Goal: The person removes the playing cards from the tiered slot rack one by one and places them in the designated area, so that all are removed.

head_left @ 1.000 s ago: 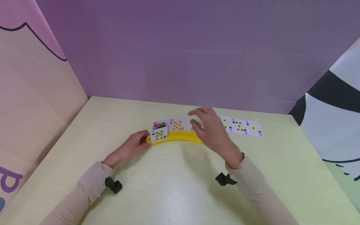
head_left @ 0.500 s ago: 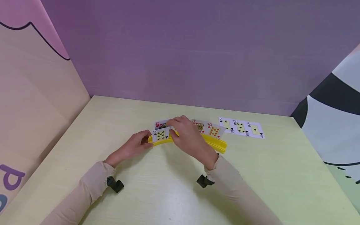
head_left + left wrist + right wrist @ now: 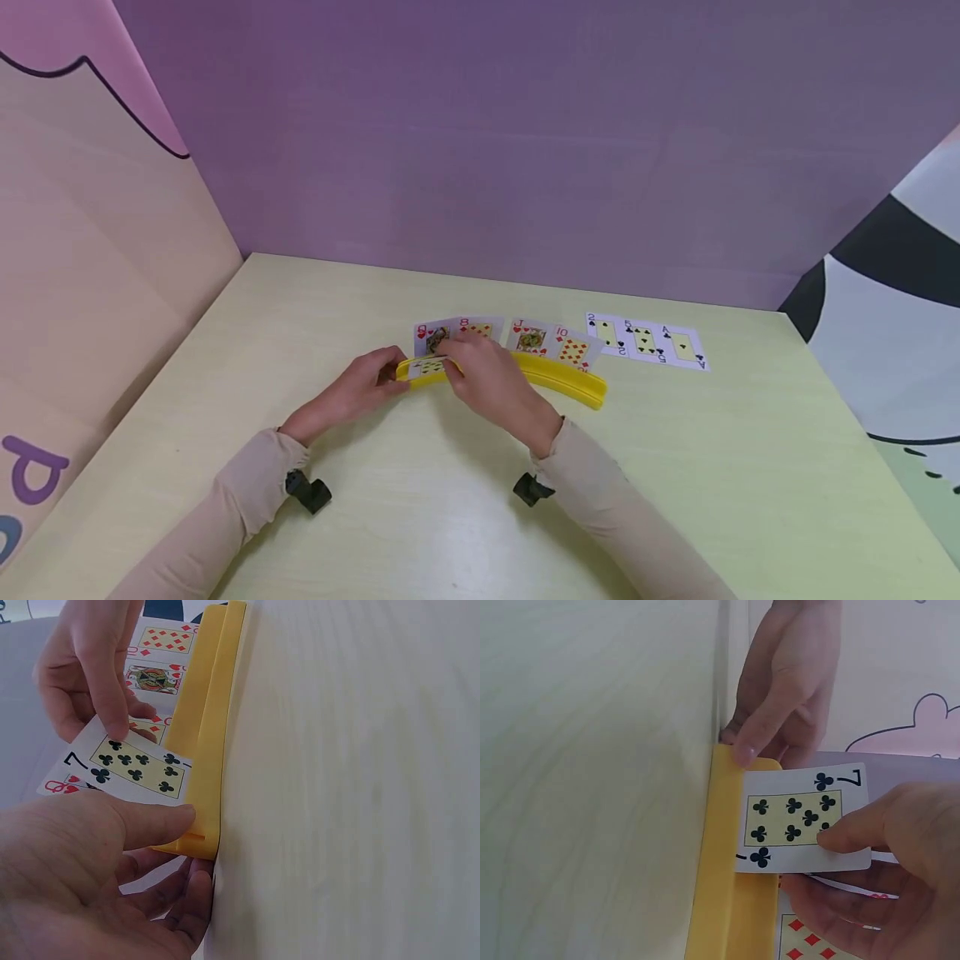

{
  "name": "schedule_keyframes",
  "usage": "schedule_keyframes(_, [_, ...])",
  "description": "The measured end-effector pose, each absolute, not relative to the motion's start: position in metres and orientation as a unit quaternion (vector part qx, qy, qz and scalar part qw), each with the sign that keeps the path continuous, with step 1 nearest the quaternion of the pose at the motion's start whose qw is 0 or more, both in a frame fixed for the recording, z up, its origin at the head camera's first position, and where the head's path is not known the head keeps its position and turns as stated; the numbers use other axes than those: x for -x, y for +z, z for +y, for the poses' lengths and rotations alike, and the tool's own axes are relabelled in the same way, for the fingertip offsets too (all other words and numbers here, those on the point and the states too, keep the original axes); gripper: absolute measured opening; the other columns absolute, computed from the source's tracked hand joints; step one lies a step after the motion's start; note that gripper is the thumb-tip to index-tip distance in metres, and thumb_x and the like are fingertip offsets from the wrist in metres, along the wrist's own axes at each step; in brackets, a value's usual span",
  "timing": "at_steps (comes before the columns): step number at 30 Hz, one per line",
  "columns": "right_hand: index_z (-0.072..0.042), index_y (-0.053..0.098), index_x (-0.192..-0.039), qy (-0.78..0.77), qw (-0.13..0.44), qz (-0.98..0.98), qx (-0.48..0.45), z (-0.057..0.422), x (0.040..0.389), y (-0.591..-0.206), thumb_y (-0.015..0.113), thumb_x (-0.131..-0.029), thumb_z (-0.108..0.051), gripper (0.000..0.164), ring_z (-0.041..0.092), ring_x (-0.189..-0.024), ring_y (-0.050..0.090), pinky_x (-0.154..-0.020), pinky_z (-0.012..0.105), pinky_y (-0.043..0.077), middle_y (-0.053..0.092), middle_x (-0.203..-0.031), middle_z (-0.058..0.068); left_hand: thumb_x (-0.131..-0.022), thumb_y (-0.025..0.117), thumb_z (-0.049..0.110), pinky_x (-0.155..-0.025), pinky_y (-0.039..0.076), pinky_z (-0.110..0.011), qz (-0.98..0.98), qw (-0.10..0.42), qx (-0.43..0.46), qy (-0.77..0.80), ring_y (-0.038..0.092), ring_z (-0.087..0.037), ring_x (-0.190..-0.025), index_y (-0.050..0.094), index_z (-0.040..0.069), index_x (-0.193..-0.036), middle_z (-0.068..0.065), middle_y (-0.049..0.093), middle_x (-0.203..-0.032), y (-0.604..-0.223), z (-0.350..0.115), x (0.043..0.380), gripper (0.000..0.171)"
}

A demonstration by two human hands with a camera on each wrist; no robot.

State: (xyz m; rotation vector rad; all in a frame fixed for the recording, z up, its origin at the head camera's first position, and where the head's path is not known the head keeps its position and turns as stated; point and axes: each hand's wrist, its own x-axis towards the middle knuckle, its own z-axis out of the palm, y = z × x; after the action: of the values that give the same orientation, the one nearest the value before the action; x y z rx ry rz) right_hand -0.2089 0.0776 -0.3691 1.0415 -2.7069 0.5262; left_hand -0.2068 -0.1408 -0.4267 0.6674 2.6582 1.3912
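In the head view's centre, the right hand [image 3: 491, 379] has the seven of clubs [image 3: 780, 819] in its grip, lower edge in the yellow rack [image 3: 558, 376]; the left hand [image 3: 352, 385] grips the rack's left end.

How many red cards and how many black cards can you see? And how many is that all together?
Red: 4 (queen, eight, jack, ten)
Black: 4 (seven, two, five, ace)
Total: 8 cards
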Motion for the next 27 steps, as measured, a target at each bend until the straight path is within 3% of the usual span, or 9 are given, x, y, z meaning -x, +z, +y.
schedule_keyframes(16, [-0.005, 0.075, -0.102, 0.197, 0.093, -0.908, -0.358, 0.084, 0.21, -0.365, 0.066, -0.092, -0.001, 0.014, 0.02, -0.085, 0.068, -0.078, 0.031, 0.057, 0.073, -0.098, 0.005, -0.094, 0.064, -0.002, -0.076, 0.048, -0.03, 0.867, 0.04, -0.215, 0.447, 0.058, -0.024, -0.09, 0.057, -0.004, -0.104, -0.018, 0.064, -0.106, -0.428, -0.14, 0.207, 0.012])
schedule_keyframes(27, [-0.007, 0.074, -0.109, 0.197, 0.102, -0.903, -0.368, 0.092, 0.206, -0.36, 0.069, -0.093, -0.006, 0.017, 0.023, -0.101, 0.068, -0.089, 0.035, 0.055, 0.074, -0.107, 0.005, -0.095, 0.063, 0.0, -0.08, 0.049, -0.033, 0.87, 0.051, -0.204, 0.446, 0.058, -0.024, -0.092, 0.057, -0.003, -0.106, -0.018, 0.063, -0.11, -0.427, -0.143, 0.207, 0.013])
